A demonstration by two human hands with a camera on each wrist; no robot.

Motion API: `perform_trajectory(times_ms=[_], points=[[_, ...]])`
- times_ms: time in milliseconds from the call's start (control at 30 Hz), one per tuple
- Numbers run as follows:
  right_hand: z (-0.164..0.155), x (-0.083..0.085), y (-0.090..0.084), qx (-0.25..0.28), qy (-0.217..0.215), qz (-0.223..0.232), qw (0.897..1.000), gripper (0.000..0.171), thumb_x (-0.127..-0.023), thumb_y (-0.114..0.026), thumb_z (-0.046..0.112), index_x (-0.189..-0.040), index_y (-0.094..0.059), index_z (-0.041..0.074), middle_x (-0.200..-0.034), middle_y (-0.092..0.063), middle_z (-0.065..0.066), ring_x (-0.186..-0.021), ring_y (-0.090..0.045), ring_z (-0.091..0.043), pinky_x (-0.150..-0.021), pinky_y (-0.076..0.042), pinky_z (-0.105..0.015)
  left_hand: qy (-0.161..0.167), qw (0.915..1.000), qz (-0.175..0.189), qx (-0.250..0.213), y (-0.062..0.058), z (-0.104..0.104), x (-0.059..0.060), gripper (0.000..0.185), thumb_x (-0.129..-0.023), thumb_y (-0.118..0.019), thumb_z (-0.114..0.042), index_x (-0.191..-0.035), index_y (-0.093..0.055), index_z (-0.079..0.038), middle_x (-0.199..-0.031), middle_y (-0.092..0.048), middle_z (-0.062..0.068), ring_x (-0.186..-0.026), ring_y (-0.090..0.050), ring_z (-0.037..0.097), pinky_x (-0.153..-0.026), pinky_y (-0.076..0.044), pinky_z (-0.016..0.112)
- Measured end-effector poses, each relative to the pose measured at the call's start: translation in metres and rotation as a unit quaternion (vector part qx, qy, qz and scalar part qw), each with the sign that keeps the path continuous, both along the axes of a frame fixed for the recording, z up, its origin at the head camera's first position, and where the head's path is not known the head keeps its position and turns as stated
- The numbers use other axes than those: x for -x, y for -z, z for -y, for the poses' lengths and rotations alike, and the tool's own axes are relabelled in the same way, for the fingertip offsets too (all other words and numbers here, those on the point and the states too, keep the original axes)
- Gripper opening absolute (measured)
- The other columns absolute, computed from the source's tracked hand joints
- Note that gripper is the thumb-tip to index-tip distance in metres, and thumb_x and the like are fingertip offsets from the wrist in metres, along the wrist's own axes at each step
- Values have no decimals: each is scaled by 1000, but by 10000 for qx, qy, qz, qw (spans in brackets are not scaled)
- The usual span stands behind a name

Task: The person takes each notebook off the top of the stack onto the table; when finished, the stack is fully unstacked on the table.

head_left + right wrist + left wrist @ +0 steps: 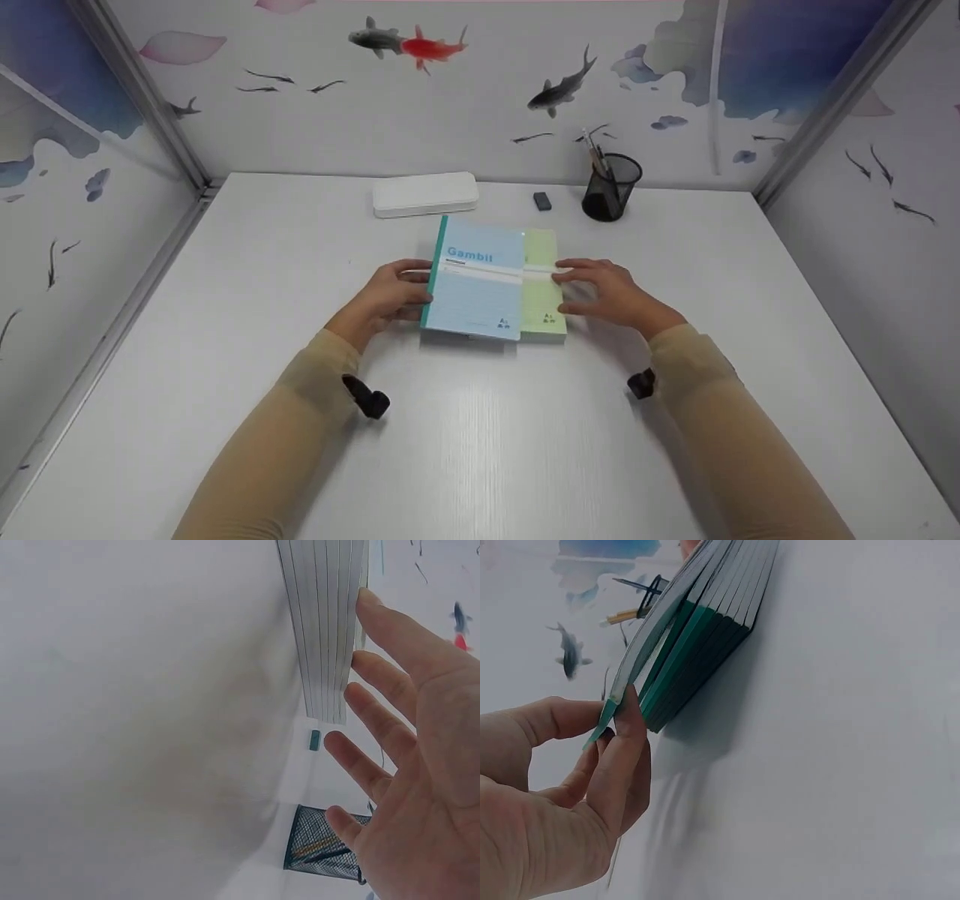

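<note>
My left hand (386, 295) pinches the teal spine edge of a blue notebook (476, 307) marked "Gambil". That notebook lies shifted left over a green notebook (543, 300), whose right strip shows. The left wrist view has the pinched spine standing out from a stack of several teal-spined notebooks (697, 652), with thumb on one side and fingers on the other. At the stack's right edge is my right hand (611, 295), its fingers spread and fairly straight. In the right wrist view its thumb and fingertips (364, 660) are right at the page edges of the stack (322, 622).
A white case (425, 196) lies at the back of the white table (480, 435). To its right are a small dark eraser-like block (542, 201) and a black mesh pen holder (611, 191) with pens. Decorated panels (480, 112) enclose the back and sides.
</note>
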State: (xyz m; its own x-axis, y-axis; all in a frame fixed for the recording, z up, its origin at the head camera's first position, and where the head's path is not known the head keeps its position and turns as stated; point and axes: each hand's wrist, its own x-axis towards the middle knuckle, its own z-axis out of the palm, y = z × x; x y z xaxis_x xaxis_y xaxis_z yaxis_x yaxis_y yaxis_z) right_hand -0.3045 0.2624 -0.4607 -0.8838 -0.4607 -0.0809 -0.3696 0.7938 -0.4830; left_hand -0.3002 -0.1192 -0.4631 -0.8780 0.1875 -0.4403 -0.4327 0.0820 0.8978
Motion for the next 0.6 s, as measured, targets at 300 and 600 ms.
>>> perform_trajectory(times_ms=[300, 600], points=[[0, -1, -1, -31, 11, 34, 10000, 59, -92, -79, 36, -145, -61, 19, -163, -43, 0, -152, -33, -36, -120, -18, -68, -341, 9994, 62, 69, -9, 46, 0, 71, -91, -64, 2, -155, -42, -18, -150, -55, 7, -116, -66, 22, -87, -62, 36], [0, 0, 1, -62, 54, 80, 9999, 58, -92, -79, 36, -145, -62, 19, -164, -42, 1, -152, -33, -35, -120, -20, -68, -593, 9978, 81, 287, -7, 89, -3, 74, -92, -62, 3, -159, -36, -16, -156, -48, 9, -114, -64, 20, -87, -61, 33]])
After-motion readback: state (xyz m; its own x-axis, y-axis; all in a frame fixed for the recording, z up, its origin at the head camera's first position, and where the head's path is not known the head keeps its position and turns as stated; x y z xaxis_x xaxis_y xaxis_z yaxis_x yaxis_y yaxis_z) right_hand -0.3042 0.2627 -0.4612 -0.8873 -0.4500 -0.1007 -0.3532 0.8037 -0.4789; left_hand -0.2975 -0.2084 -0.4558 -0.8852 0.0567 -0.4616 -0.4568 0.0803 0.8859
